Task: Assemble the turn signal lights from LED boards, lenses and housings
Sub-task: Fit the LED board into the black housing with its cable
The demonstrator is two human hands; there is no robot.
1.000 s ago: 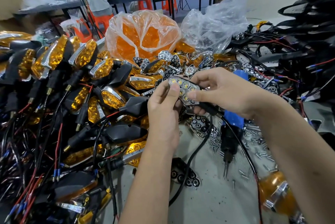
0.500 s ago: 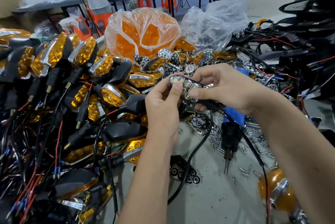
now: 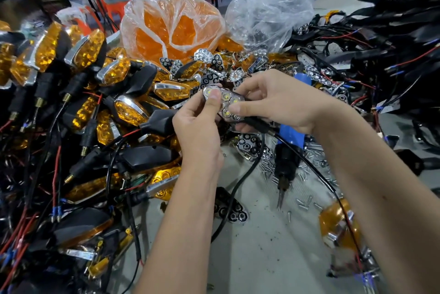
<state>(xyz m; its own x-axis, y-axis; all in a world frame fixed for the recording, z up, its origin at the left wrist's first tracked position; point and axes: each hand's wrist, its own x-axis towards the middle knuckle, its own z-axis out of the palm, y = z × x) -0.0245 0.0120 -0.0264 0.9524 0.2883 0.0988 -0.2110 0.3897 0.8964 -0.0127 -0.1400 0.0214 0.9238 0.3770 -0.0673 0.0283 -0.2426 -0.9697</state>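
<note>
A person sat at a cluttered grey worktable (image 3: 273, 258), both bare forearms reaching forward. Between the two hands, held up over the middle of the table, was a chrome reflector with LED board (image 3: 226, 103), its honeycomb cups showing small lit-looking LEDs. The left hand (image 3: 197, 132) gripped its left end, thumb pressed flat on the front and the other fingers curled behind. The right hand (image 3: 273, 103) pinched the right end, fingers curled over the top edge and the thumb below. A black stem and cable (image 3: 240, 182) ran down from the part, under the right hand, toward the table.

To the left lay a large pile of finished turn signals (image 3: 90, 103), amber lenses in black housings with red and black wires. Behind the hands stood a clear bag of amber lenses (image 3: 171, 27), and beside it an emptier clear bag (image 3: 269, 15). Loose chrome reflectors (image 3: 207, 58) were scattered in front of the bags. Just below the right wrist lay a blue-handled electric screwdriver (image 3: 285, 158), among loose screws (image 3: 307, 174). One more amber signal (image 3: 338, 224) lay near the right forearm. Black housings with wires (image 3: 392, 39) were heaped at the right.
</note>
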